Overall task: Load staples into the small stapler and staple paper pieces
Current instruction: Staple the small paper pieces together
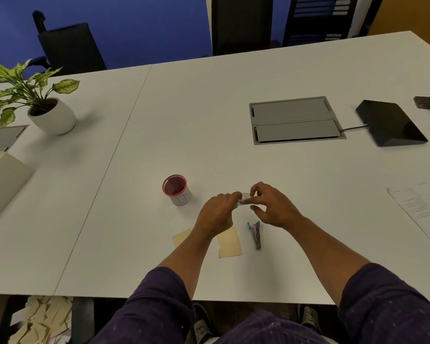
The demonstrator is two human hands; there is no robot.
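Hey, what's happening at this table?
A person seated at the white table holds a small clear plastic box between the left hand and right hand, probably the staples. The small blue stapler lies open just below the right hand, untouched. Two tan paper pieces wait beside it, and a red-rimmed cup stands to the left.

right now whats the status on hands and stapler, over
Left hand and right hand both pinch small clear staple box above table. Stapler lies open, untouched, beside paper pieces. Nothing blocking.
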